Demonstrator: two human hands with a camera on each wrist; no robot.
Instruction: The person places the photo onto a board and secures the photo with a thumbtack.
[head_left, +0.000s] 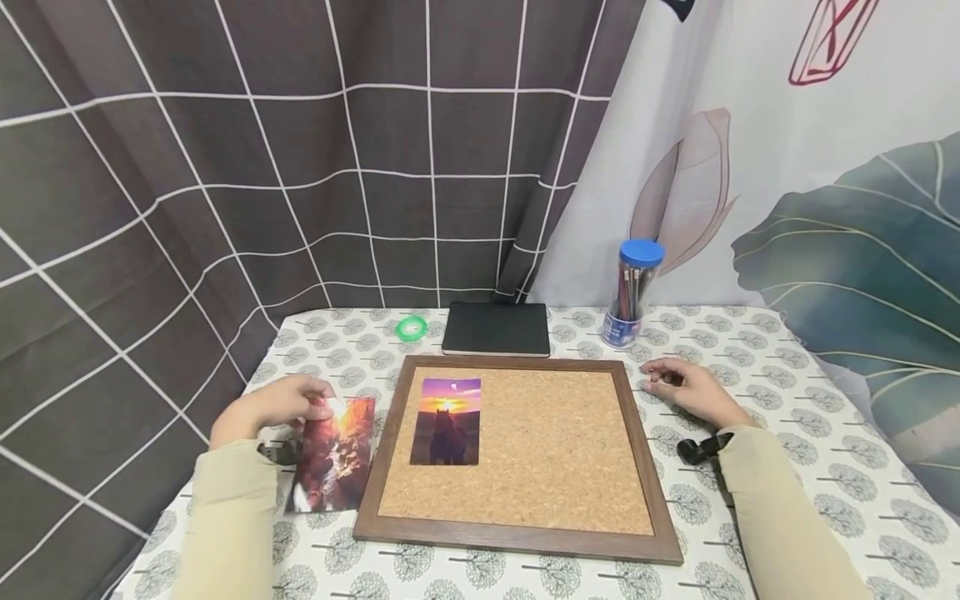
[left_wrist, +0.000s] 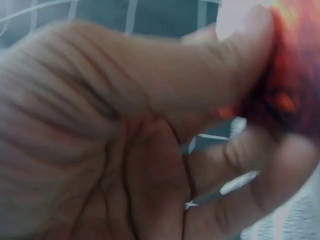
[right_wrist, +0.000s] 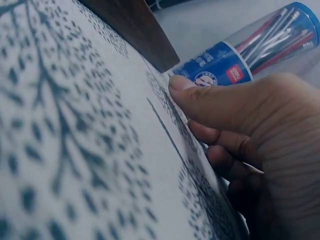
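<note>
Pinching the red photo (head_left: 337, 467) by its far left corner w/ L hand (head_left: 277, 406), thumb on the front, fingers behind; grip closed tight on the print. Holding it just L of the corkboard (head_left: 555, 450), near the L side of the brown wood frame (head_left: 517, 538); can't tell if touching the counter (head_left: 592, 581) or slightly above. Blurred in L wrist view, but showing red & orange past the thumb. Resting R hand (head_left: 701, 393) near the far R corner of the frame, grip loose, fingers bent in, thumb a bit apart from index in head view. Lying on the L half of the cork: horse photo (head_left: 447, 442), dark horse vs. purple & yellow sunset, w/ small pale mark nr far edge, can't tell what. Lying beyond the frame, far side: black notebook (head_left: 497, 328), w/ green tape roll (head_left: 401, 328) to its L. Standing upright at far R: clear pencil jar (head_left: 630, 292), blue lid on, pencils inside. Covered w/ tree-print cloth (head_left: 705, 575), the whole visible counter top. Hanging behind: dark checked curtain (head_left: 292, 142) at L, pale leaf-print curtain (head_left: 795, 142) at R.
</note>
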